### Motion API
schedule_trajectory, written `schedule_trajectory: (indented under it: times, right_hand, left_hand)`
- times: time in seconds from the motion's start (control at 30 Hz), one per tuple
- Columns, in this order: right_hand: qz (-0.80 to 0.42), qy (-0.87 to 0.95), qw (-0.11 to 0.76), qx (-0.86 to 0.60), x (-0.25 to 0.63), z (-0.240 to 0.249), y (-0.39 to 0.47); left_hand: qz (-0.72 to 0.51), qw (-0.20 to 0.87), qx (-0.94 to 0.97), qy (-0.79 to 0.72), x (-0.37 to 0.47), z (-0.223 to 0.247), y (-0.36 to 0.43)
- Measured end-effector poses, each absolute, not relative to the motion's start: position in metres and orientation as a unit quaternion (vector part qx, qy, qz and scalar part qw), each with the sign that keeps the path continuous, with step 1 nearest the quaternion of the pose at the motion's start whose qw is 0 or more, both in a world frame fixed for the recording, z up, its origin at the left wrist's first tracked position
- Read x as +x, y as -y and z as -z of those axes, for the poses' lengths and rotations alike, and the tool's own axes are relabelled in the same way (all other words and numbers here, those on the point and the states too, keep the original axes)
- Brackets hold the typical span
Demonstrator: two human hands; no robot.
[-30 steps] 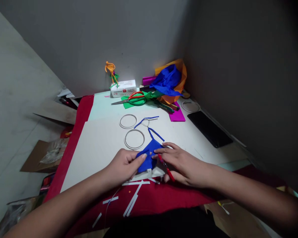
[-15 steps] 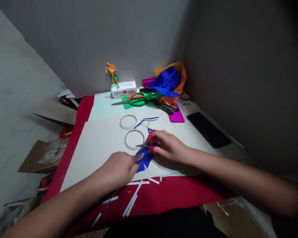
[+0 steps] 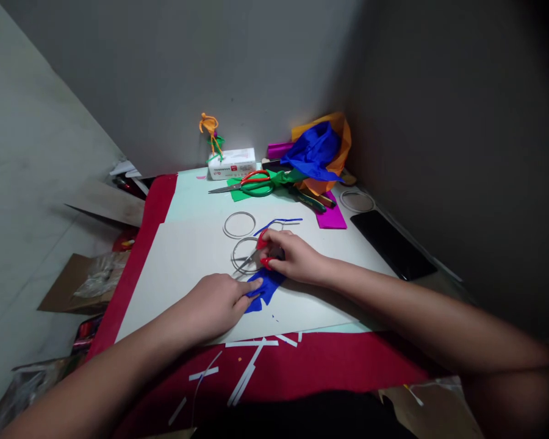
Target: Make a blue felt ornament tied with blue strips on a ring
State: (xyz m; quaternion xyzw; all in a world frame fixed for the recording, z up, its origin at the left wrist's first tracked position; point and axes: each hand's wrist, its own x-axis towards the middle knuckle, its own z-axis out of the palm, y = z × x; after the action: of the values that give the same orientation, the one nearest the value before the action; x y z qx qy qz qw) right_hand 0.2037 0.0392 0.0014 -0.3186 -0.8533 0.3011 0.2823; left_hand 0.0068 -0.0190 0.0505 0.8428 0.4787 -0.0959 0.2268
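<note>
My right hand (image 3: 297, 255) has its fingers in the red handles of small scissors (image 3: 249, 261). The blades are parted and point left, over a coil of grey wire (image 3: 233, 256). Just below them, my left hand (image 3: 226, 305) pinches a piece of blue crepe paper (image 3: 268, 285), which has a notched lower edge and lies on the white board. Beyond my right hand lies a thin wire piece wrapped in blue (image 3: 286, 219), its near part hidden by the hand. A second wire coil (image 3: 239, 225) rests farther back.
At the back are large scissors (image 3: 256, 183) with red and green handles, crumpled blue paper (image 3: 315, 146), pliers (image 3: 308, 200) and a white box (image 3: 232, 164) bearing an orange wire figure (image 3: 209, 127). A black phone (image 3: 391, 244) lies right. White paper strips (image 3: 244, 378) litter the red cloth (image 3: 302, 366).
My right hand has moved the small scissors left and slightly away from me, so the blades now sit over the nearer wire coil. The left hand keeps its pinch on the blue paper.
</note>
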Motion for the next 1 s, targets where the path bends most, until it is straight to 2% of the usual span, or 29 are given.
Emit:
schedule_trajectory:
  times: [0.2,0.63,1.0]
  right_hand:
    - [-0.295,0.859,0.283,-0.309,0.212,-0.003,-0.045]
    - [-0.171,0.894,0.259,-0.324,0.22,0.003,-0.053]
    - [-0.174,0.892,0.271,-0.316,0.231,0.004,-0.064]
  left_hand:
    - [0.089,0.25,0.834,-0.484,0.006,-0.053,0.019]
    - [0.081,0.259,0.83,-0.488,0.005,-0.054,0.019]
    - [0.077,0.284,0.826,-0.481,0.0,-0.05,0.016]
